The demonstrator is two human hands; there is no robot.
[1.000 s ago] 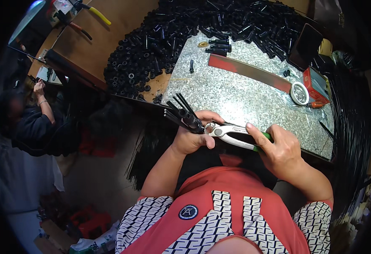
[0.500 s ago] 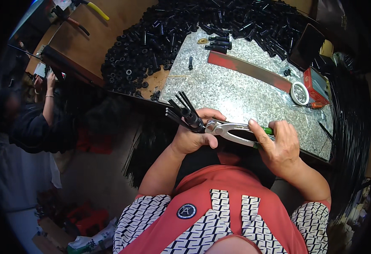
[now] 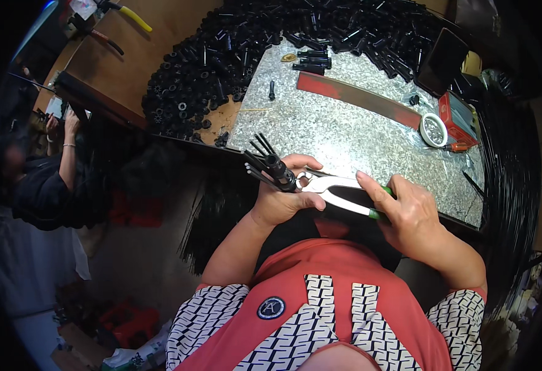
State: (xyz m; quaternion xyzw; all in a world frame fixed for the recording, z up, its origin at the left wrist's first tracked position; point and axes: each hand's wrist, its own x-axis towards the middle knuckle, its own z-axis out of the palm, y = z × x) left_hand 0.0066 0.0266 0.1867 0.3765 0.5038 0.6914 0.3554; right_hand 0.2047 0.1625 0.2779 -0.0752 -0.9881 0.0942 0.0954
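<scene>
My left hand [image 3: 278, 207] is closed round a black tube-shaped part [image 3: 277, 168] with several thin black rods [image 3: 260, 148] fanning out at its upper left. Its thumb and forefinger point right, on either side of the jaws. My right hand [image 3: 412, 213] grips a pair of metal pincers [image 3: 339, 183] with green handles. The round jaws of the pincers are at the near end of the black part. Exactly what lies between the jaws I cannot make out. Both hands are held over the table's front edge.
On the speckled tabletop [image 3: 320, 117] lie a long flat bar [image 3: 357, 99], a white bowl [image 3: 433, 130] of small metal pieces, a red box [image 3: 457, 117] and a screwdriver [image 3: 457, 147]. Black parts [image 3: 221, 55] are heaped behind. Long black rods [image 3: 509, 167] hang at right. Another person [image 3: 45, 179] works at left.
The pincers have tilted slightly, and my right hand has come a little closer to my left. The whole view has shifted slightly. Both hands keep their hold.
</scene>
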